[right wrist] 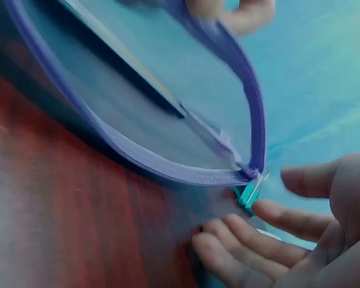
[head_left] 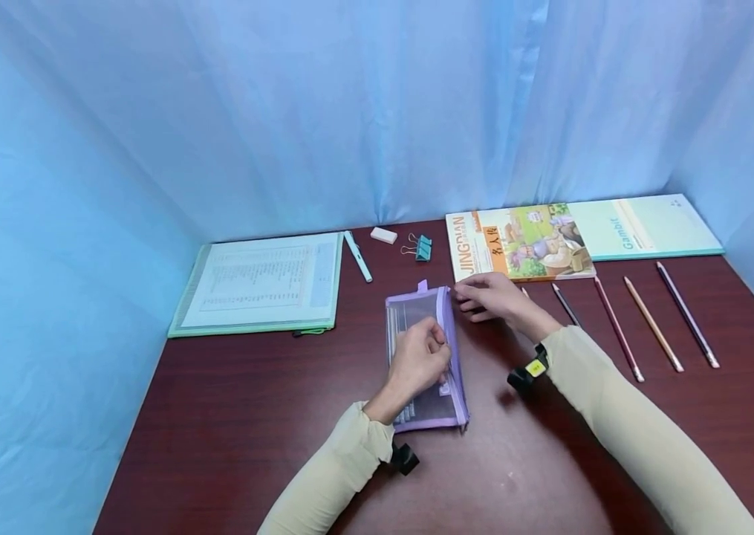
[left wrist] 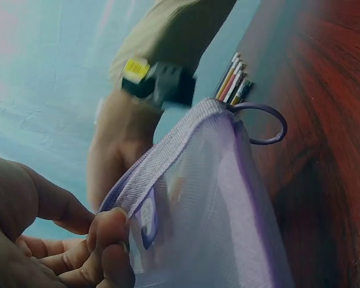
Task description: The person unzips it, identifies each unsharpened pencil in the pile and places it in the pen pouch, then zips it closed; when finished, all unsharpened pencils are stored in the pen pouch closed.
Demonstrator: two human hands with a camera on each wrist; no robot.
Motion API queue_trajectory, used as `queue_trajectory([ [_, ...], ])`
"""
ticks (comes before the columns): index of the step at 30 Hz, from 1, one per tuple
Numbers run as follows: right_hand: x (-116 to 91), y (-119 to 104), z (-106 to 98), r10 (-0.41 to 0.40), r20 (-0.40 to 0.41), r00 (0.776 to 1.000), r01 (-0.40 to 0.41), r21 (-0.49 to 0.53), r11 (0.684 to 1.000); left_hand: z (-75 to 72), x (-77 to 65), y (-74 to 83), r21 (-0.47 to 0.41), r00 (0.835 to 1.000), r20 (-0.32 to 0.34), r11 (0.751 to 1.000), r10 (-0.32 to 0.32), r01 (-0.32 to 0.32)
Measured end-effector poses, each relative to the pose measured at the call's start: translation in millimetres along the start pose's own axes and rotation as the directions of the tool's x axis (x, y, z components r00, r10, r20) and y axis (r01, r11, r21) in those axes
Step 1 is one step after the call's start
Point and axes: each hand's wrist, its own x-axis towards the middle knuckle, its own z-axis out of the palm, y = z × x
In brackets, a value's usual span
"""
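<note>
A purple mesh zip pouch (head_left: pixel 420 306) lies on the table with its zip side open. My left hand (head_left: pixel 420 361) pinches the zip edge (left wrist: pixel 159 162) and lifts it, so the mouth gapes in the right wrist view. Inside the pouch, a long thin stick-like item (right wrist: pixel 123 54), perhaps a pencil, shows through the opening. By the pouch's far end is my right hand (head_left: pixel 492 297), its fingers loosely spread and holding nothing; in the right wrist view they are apart from the pouch rim (right wrist: pixel 186 175).
Several pencils (head_left: pixel 651 321) lie to the right. Behind them are an illustrated book (head_left: pixel 537 245) and a pale green notebook (head_left: pixel 651 227). A teal binder clip (head_left: pixel 423 248), white eraser (head_left: pixel 384 235) and pen (head_left: pixel 358 256) sit beyond the pouch; a document folder (head_left: pixel 256 286) is left.
</note>
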Motion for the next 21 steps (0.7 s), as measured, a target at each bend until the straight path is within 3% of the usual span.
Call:
queue_trajectory([
  [3,12,-4,1,-0.006,0.029,1.0,0.007,-0.032,0.999,1.0,-0.3,-0.7,0.008,1.0,0.027,1.0,0.001,-0.001],
  [9,29,-8,7,-0.019,-0.011,1.0,0.018,-0.067,0.998,1.1,0.4,-2.1,0.048,0.997,0.074,0.999,-0.011,0.007],
  [14,32,-10,10,-0.018,-0.102,0.995,0.008,-0.092,0.996,-1.8,-1.2,-1.8,0.189,0.998,0.066,0.982,0.015,-0.027],
  [17,30,-11,10,-0.002,-0.167,0.986,-0.016,-0.108,0.994,-7.8,-7.7,-1.0,0.277,0.997,0.063,0.959,0.038,-0.054],
  [21,27,-13,9,0.032,-0.216,0.976,-0.051,-0.086,0.995,-20.3,-26.1,-0.9,0.301,0.992,0.121,0.951,0.031,-0.067],
])
